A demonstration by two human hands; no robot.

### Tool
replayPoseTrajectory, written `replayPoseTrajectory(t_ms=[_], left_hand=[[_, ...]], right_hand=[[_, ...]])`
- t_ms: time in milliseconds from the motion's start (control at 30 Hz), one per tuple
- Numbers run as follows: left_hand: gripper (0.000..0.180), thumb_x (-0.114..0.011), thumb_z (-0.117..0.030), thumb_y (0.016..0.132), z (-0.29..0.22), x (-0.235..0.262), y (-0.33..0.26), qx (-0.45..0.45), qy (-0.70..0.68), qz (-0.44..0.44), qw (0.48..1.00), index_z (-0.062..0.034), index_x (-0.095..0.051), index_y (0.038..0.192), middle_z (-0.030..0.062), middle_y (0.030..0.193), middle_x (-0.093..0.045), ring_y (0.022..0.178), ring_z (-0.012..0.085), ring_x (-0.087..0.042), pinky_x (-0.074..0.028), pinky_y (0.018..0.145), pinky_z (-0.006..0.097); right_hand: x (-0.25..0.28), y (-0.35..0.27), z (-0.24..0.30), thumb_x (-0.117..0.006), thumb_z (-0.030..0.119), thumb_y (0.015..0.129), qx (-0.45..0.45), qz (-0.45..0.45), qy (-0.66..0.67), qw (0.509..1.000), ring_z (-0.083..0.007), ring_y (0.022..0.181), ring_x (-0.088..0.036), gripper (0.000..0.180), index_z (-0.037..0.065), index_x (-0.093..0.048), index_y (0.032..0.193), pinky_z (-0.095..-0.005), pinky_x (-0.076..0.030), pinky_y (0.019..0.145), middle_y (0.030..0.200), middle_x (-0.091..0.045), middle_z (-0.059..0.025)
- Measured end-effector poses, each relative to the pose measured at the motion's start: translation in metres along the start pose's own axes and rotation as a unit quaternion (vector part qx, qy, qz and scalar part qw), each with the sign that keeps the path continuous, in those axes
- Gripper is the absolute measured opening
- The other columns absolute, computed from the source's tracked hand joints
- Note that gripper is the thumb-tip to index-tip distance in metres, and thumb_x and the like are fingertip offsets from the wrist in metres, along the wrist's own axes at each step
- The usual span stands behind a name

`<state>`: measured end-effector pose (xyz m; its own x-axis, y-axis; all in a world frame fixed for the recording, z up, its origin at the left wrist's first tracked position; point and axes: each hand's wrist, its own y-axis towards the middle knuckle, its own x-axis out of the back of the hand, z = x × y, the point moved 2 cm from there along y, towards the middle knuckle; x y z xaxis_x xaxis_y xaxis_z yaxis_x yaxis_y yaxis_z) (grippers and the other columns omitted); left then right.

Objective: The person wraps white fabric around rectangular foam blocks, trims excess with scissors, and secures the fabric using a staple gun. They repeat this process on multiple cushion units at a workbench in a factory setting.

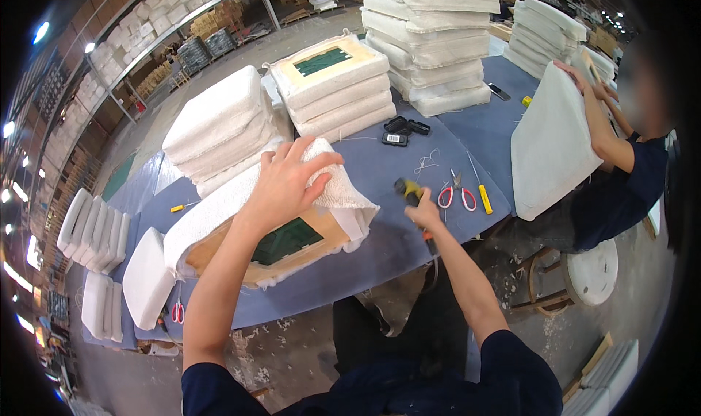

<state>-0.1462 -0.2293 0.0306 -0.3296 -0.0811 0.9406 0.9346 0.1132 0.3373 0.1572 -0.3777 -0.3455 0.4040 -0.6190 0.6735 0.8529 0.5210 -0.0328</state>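
Observation:
A seat cushion lies upside down on the blue table, its wooden frame and green webbing showing, wrapped in white textured fabric. My left hand presses flat on the fabric folded over the cushion's far right corner. My right hand grips a staple gun with a yellow and black body, held just right of that corner, slightly blurred.
Red-handled scissors and a yellow cutter lie right of the gun. Stacks of white cushions stand behind. A person at the right holds a white cushion. A round stool stands below.

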Motion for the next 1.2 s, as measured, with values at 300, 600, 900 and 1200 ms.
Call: replayPoseTrajectory(t_ms=[300, 600, 900, 1200], left_hand=[[0.039, -0.065, -0.026, 0.108, 0.011, 0.008, -0.010, 0.029, -0.011, 0.065, 0.997, -0.0321, -0.065, 0.146, 0.0236, 0.162, -0.049, 0.145, 0.0465, -0.050, -0.038, 0.117, 0.064], [0.048, -0.065, -0.014, 0.100, 0.010, 0.003, -0.006, 0.027, -0.019, 0.054, 0.998, -0.0313, -0.066, 0.144, 0.0214, 0.163, -0.048, 0.147, 0.0450, -0.050, -0.037, 0.118, 0.063], [0.053, -0.070, -0.013, 0.095, 0.016, -0.005, -0.002, 0.053, -0.035, 0.032, 0.997, -0.0292, -0.067, 0.145, 0.0187, 0.159, -0.053, 0.146, 0.0428, -0.051, -0.036, 0.119, 0.061], [0.060, -0.088, -0.035, 0.087, -0.043, 0.002, -0.035, 0.070, 0.053, -0.091, 0.992, -0.0185, -0.069, 0.143, 0.0142, 0.140, -0.064, 0.132, 0.0374, -0.059, -0.043, 0.108, 0.053]], right_hand=[[0.098, -0.163, 0.199, -0.070, 0.005, 0.087, 0.100, 0.017, 0.609, 0.787, -0.0113, 0.070, -0.062, 0.050, 0.000, -0.059, 0.136, -0.0266, -0.049, 0.063, 0.090, -0.067, -0.0034], [0.039, -0.262, 0.286, -0.065, 0.015, 0.112, 0.058, 0.144, 0.723, 0.674, -0.0027, 0.057, -0.044, 0.024, 0.005, -0.061, 0.134, -0.0237, -0.036, 0.051, 0.078, -0.051, 0.0067], [0.029, -0.236, 0.280, -0.072, 0.019, 0.107, 0.013, 0.152, 0.715, 0.682, -0.0077, 0.054, -0.050, 0.016, 0.006, -0.063, 0.112, -0.0275, -0.041, 0.052, 0.067, -0.054, 0.0030], [0.011, -0.191, 0.107, -0.085, 0.029, 0.089, 0.056, -0.056, 0.300, 0.951, -0.0412, 0.103, -0.077, 0.070, 0.008, -0.050, 0.146, -0.0471, -0.059, 0.086, 0.115, -0.078, -0.0221]])
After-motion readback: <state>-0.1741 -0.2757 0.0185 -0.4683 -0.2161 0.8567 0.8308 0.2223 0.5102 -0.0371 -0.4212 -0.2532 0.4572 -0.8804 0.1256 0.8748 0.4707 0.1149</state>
